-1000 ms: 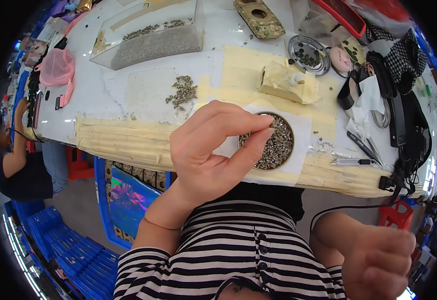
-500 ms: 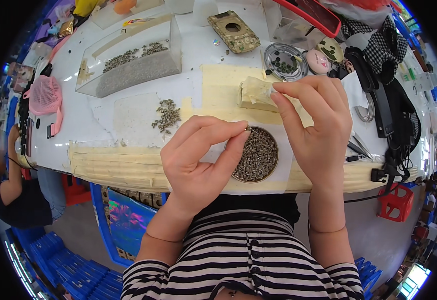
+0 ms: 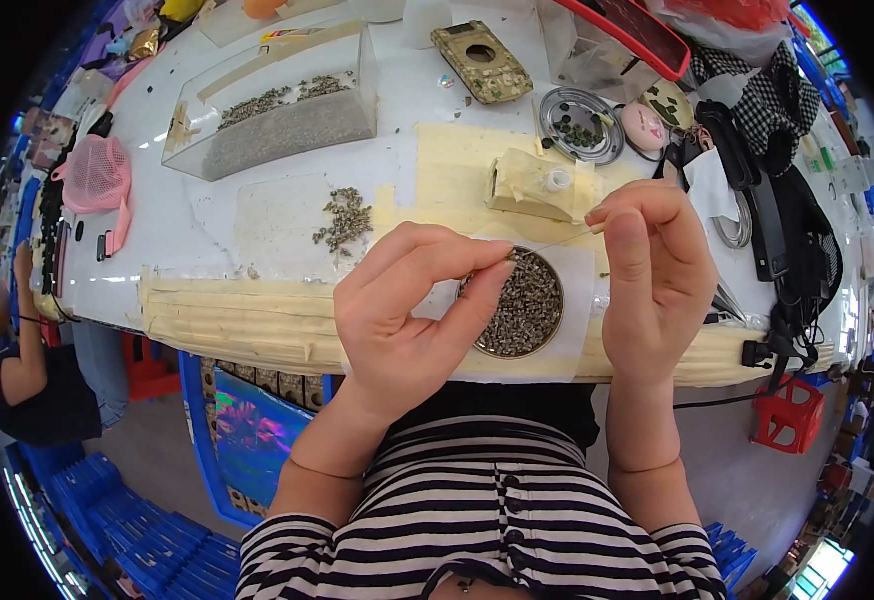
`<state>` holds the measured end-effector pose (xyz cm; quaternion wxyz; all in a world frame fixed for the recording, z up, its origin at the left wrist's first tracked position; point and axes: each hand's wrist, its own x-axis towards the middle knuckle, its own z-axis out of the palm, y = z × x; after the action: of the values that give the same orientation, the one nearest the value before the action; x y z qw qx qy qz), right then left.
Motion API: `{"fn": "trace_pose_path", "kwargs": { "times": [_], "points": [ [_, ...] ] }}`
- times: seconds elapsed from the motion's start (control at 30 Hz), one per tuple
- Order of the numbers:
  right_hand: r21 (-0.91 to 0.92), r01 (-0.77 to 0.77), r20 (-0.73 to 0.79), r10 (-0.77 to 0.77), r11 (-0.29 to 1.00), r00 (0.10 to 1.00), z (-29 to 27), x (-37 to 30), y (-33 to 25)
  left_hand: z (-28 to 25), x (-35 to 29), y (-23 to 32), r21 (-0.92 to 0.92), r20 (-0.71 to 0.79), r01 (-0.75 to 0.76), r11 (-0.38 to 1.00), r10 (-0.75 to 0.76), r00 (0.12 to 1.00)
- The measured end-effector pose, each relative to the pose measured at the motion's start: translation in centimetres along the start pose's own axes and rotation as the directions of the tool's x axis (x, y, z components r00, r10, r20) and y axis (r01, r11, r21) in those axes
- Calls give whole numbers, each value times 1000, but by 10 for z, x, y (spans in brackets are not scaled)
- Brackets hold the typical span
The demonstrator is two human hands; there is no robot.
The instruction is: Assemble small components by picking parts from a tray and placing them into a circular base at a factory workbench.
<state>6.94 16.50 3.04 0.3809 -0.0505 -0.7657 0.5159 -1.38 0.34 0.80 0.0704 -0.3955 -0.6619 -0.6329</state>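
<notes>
Over a round tin [image 3: 525,315] full of small metal pieces, my left hand [image 3: 412,305] pinches thumb and forefinger together. Whatever sits between those fingertips is tiny, perhaps one of the metal pieces. To the right, my right hand [image 3: 660,275] is closed on a thin stick [image 3: 567,238], which slants down leftward, its far end near my left fingertips. Just behind the tin stands a box-shaped block [image 3: 535,190] wrapped in cream tape, with a small whitish round cap or pot [image 3: 556,180] on it. A loose pile of metal pieces [image 3: 344,221] lies left of my left hand.
A clear tray [image 3: 287,135] of metal pieces stands at the back left. Behind the block are a camouflage-patterned case [image 3: 482,62] and a round dish [image 3: 582,126] of dark bits. A pink mesh scoop [image 3: 97,175] lies far left. Another person [image 3: 42,385] sits at the left.
My right hand has moved from the top of the taped block down toward me, and the thin stick now shows, pointing at my left fingertips. My left hand has shifted slightly right.
</notes>
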Motion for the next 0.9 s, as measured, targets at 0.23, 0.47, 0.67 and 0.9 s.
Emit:
{"fn": "trace_pose_path", "kwargs": {
  "times": [0.23,0.47,0.67,0.9],
  "points": [
    [-12,1,7,-1,1000,1000,1,-2,3,1,0,1,13,8,-7,1000,7,1000],
    [-29,14,-1,-14,999,1000,3,-1,4,2,0,1,8,8,3,1000,-3,1000],
    [-55,29,3,-29,998,1000,4,-1,5,1,-1,1,3,5,6,1000,-6,1000],
    [-44,5,-22,-6,999,1000,4,-2,5,1,-1,1,3,1,2,1000,-2,1000]
  ]
}}
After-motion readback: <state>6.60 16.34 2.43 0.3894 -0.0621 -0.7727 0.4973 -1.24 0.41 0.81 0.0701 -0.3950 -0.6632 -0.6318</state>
